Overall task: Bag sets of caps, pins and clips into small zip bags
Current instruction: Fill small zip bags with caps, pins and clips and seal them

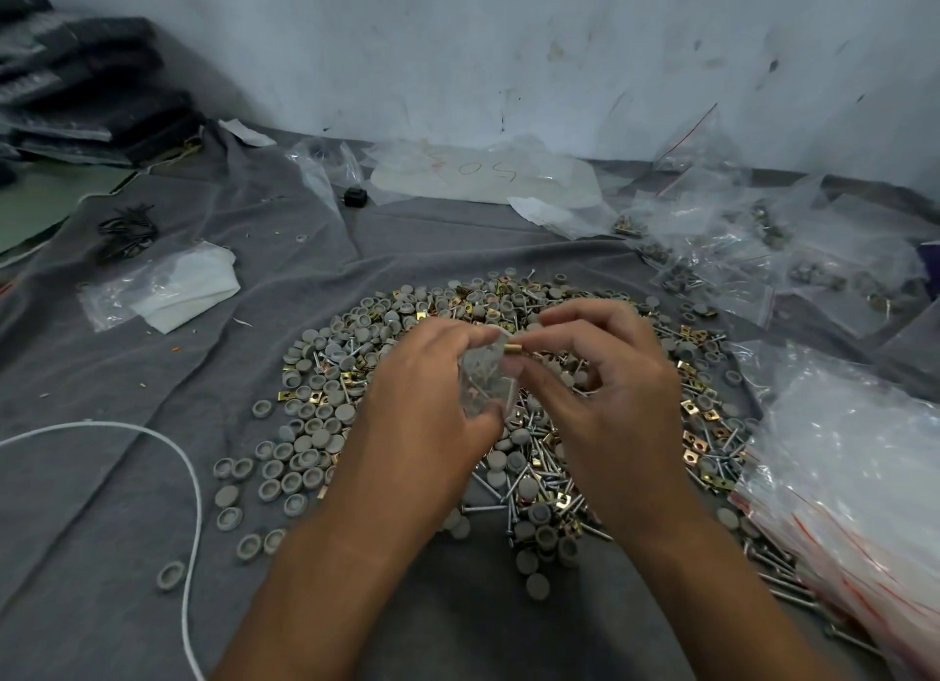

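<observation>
A wide heap of grey round caps point(305, 416), silver pins point(529, 477) and brass clips point(694, 439) lies on the grey cloth point(152, 375). Above its middle my left hand point(427, 400) grips a small clear zip bag point(483, 380) with a few pieces inside. My right hand point(605, 375) pinches a brass clip point(515, 350) at the bag's mouth.
A stack of unused zip bags with red strips point(854, 477) lies at the right. Filled small bags point(763, 258) are piled at the back right. A white cord point(188, 477) curves at the left, with a folded white sheet in plastic point(173, 288) and black packages point(86, 85) further back.
</observation>
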A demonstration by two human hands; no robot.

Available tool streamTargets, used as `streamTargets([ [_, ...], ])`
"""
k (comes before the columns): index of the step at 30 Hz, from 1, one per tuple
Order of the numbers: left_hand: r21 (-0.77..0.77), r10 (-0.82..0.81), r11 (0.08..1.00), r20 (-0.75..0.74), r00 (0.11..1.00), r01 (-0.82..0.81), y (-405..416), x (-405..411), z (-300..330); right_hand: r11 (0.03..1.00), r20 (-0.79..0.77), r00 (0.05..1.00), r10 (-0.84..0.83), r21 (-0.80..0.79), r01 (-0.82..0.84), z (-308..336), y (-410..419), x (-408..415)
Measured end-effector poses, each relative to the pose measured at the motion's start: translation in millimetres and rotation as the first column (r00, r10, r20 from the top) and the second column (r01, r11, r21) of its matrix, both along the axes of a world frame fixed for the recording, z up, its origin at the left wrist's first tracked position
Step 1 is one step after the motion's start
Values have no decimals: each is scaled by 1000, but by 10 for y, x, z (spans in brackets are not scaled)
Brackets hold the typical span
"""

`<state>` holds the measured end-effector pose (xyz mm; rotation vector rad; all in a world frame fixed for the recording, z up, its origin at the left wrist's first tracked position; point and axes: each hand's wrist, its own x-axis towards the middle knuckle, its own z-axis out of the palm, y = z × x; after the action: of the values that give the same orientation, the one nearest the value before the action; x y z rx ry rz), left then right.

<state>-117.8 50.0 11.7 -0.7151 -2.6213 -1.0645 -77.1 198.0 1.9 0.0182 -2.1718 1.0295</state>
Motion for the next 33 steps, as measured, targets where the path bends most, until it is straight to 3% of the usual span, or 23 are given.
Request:
streamTargets([
  [5, 18, 0, 1000, -12, 1000, 0, 4, 9, 13, 991, 11, 1000, 2, 137, -3, -21, -15, -4],
  [9, 8, 29, 1000, -10, 1000, -29, -36, -16, 11, 998, 79, 997, 6, 60, -11, -85, 34, -48],
  [12, 3, 51, 999, -7, 999, -51, -64, -30, 17, 990, 332, 943, 36, 120, -80, -191, 98, -80],
  [15, 8, 48, 999, -20, 999, -48, -69, -32, 25, 910, 547, 837, -22, 358, -211, -337, 68, -77],
  [22, 19, 50, 999, -22, 998, -50, -82, -26, 26, 858, 514, 846, -140, 489, -155, -421, 18, -106],
  [28, 12, 52, 999, -23, 998, -52, -98, -24, 30, 947, 454, 891, -23, 297, -127, -389, 93, -120],
  [33, 13, 43, 999, -18, 999, -43, -94, -18, 39, 868, 542, 834, -103, 459, -191, -428, 53, -102],
])
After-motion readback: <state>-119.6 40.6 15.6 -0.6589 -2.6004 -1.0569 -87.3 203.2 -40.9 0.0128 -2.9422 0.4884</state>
